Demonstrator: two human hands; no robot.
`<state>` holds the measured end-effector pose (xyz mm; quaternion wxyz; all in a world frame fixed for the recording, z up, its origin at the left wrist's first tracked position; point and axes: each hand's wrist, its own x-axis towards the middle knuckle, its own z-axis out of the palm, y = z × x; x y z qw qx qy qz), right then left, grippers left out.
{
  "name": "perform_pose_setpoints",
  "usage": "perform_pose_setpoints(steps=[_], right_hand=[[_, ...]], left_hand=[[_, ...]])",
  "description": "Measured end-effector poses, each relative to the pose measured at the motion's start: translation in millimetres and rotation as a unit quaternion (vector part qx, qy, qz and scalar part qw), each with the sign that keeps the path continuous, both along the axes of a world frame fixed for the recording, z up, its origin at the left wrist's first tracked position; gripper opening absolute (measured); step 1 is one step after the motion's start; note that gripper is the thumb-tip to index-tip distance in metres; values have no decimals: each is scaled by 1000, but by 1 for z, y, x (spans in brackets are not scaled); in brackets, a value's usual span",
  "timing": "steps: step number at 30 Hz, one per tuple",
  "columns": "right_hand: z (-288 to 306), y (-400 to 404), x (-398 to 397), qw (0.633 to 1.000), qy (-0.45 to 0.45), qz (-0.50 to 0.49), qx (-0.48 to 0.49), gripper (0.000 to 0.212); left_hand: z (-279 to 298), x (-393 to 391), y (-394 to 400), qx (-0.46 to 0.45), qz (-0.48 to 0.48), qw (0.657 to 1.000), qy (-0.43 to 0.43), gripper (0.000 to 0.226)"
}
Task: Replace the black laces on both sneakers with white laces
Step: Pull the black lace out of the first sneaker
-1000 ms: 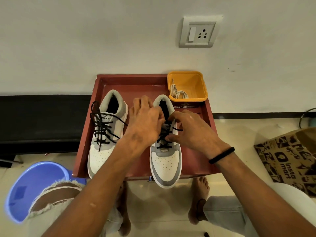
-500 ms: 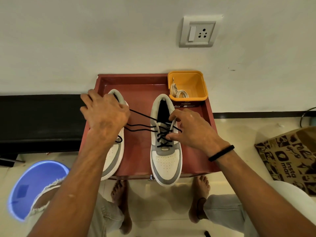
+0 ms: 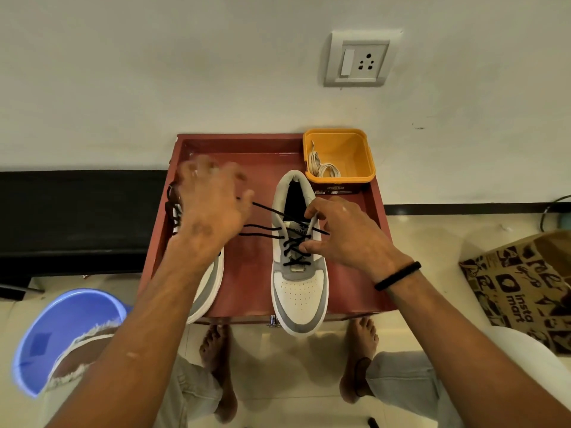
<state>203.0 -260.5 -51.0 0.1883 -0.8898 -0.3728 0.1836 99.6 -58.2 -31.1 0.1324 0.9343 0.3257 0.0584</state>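
Two white-and-grey sneakers stand on a red tray. The right sneaker has its black lace loosened, and loose strands run left across the tray. My right hand grips this sneaker's right eyelet edge, with the thumb on the lace crossings. My left hand is blurred, with its fingers spread, above the left sneaker and covers most of it. The loose strands end at its palm. Some of the left sneaker's black lace shows beside that hand. White laces lie coiled in an orange tub.
The tray sits against a white wall with a switch socket. A blue bucket stands on the floor at the lower left. A printed paper bag is at the right. My bare feet are under the tray's front edge.
My left hand pulled the lace out to the left from the right sneaker. It has since spread its fingers and shifted slightly right. My right hand stays on the right sneaker.
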Motion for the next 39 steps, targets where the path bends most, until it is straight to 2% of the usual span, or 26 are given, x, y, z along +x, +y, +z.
perform_pose_setpoints(steps=[2,4,10,17,22,24,29,34,37,39], right_hand=[[-1,0,1,1000,-5,1,1,60],[-3,0,1,1000,-8,1,2,59],[-6,0,1,1000,-17,8,4,60],[-10,1,3,1000,-16,14,13,59],[-11,2,3,1000,-23,16,14,58],[-10,2,3,1000,-23,17,11,59],[-7,1,2,1000,-16,13,7,62],[-6,-1,2,1000,-13,12,5,60],[-5,1,0,1000,-20,7,16,57],[-4,5,-2,999,-35,12,32,48]], left_hand=[[-3,11,-15,-69,-123,990,-17,24],[-5,16,-28,-101,-182,978,7,22],[-12,16,-37,-85,-171,981,26,15],[-12,13,-41,-78,-188,978,53,30],[-8,14,-43,-54,-194,978,49,20],[-7,15,-41,-77,-198,976,50,15],[8,10,-16,-141,-126,981,38,4],[11,-1,6,-86,-27,995,42,5],[7,-10,9,-10,36,993,115,30],[6,-13,5,32,53,992,114,38]])
